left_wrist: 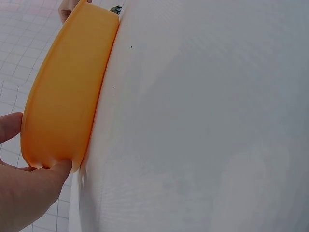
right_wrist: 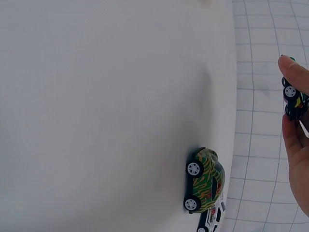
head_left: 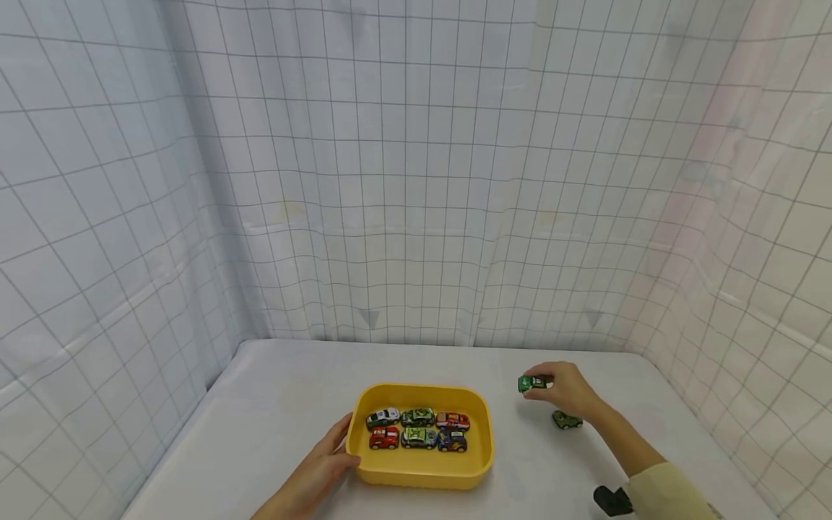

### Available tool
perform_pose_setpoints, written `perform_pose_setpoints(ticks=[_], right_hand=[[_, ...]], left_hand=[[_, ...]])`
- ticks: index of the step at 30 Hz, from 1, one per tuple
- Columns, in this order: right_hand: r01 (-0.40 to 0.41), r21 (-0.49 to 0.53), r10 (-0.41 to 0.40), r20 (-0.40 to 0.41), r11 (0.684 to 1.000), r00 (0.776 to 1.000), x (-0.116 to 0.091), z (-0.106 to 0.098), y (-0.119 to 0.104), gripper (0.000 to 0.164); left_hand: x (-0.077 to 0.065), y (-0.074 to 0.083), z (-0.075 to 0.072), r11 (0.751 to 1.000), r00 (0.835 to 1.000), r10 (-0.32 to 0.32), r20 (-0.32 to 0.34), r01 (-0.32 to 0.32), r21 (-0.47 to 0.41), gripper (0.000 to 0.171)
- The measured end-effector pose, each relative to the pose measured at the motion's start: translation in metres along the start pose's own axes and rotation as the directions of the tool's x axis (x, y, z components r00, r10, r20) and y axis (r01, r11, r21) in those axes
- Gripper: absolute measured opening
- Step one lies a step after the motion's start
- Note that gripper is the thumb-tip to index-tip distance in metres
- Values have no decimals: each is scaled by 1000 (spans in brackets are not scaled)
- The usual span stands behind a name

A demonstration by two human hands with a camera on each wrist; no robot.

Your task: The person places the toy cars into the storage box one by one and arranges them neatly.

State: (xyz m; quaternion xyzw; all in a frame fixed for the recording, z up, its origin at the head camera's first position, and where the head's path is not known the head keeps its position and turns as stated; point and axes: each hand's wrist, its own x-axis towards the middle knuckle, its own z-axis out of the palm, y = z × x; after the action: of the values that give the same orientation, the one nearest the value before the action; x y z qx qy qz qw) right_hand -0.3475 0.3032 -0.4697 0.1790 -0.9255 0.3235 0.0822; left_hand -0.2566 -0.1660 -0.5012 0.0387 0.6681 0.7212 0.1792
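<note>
My left hand [head_left: 323, 462] grips the left side of a yellow tray [head_left: 422, 479]; in the left wrist view its thumb and fingers [left_wrist: 10, 126] hold the tray's end. Several toy cars stand in two rows inside, among them a red car [head_left: 384, 438], a white car [head_left: 383, 417] and a dark blue car [head_left: 452, 440]. To the right of the tray, my right hand [head_left: 564, 388] pinches a green toy car [head_left: 528, 383] between thumb and fingers, above the table. Below that hand, a camouflage-patterned toy car [right_wrist: 207, 183] stands on the table.
A white toy car [right_wrist: 210, 218] shows partly behind the camouflage car in the right wrist view. Near the right sleeve [head_left: 669, 495] is a black object [head_left: 613, 500]. Grid-patterned white curtains [head_left: 422, 180] surround the white table [head_left: 286, 383] at the back and sides.
</note>
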Motion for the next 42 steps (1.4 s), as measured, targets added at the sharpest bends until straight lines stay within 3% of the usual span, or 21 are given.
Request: perform_pose_setpoints(ticks=[15, 33, 42], right_hand=[[148, 48, -150, 41, 988, 988, 4, 15, -31, 30], [245, 93, -256, 123, 965, 959, 12, 41, -69, 24], [257, 82, -267, 154, 963, 951, 13, 56, -87, 29]], left_hand=[[0, -1, 0, 1000, 1000, 6, -8, -6, 3, 86], [-1, -1, 0, 1000, 1000, 9, -1, -9, 1, 86], [7, -4, 2, 1000, 1000, -2, -16, 2, 11, 85]])
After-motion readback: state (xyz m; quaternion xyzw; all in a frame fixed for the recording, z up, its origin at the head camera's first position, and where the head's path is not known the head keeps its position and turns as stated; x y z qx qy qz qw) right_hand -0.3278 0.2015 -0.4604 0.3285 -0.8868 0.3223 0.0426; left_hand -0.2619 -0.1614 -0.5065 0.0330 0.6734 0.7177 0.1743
